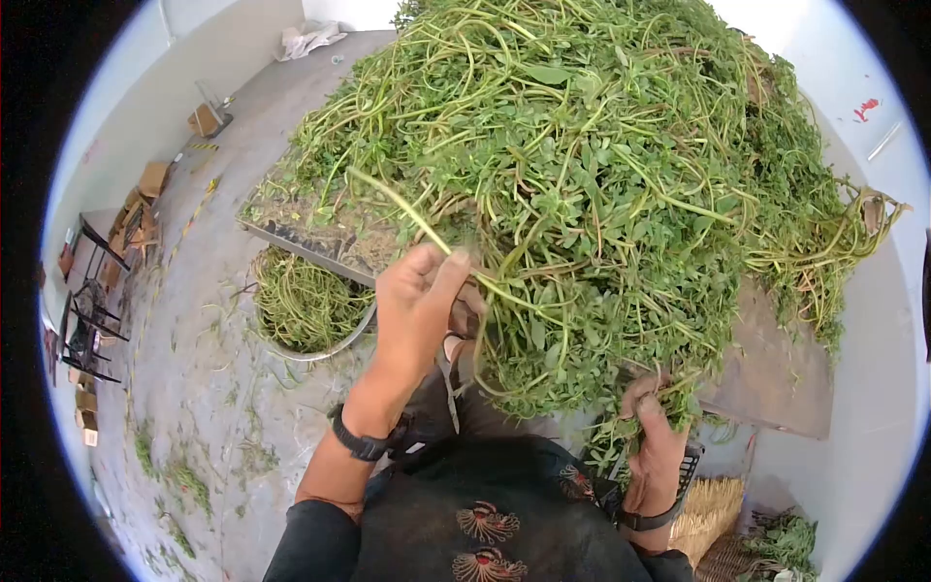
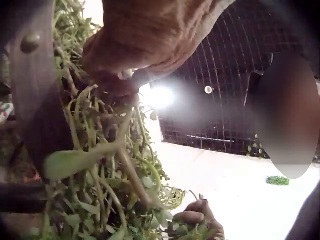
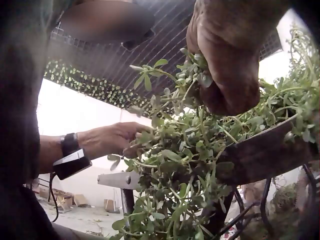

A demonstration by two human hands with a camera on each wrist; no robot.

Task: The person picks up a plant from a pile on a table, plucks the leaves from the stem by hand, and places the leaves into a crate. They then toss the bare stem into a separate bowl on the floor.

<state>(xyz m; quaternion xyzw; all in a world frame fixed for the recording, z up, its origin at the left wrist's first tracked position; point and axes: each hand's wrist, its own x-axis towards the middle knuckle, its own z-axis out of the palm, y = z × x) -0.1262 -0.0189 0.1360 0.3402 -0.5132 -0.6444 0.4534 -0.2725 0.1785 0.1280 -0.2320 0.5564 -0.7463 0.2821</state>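
A big heap of purslane, with fleshy leaves and long pale stems, covers most of the table in the head view. My left hand pinches a long, thick purslane stem between thumb and fingers at the heap's near side. Its bare end points up and left. Lower right, my right hand grips a bunch of leafy purslane at the near edge of the heap. In the right wrist view, the fingers curl over sprigs, with leaves drooping below them.
The metal-edged table shows at left, strewn with dirt. Below it, a round basin holds loose stems. A straw broom and more greens lie lower right. Chairs and cardboard boxes line the left wall.
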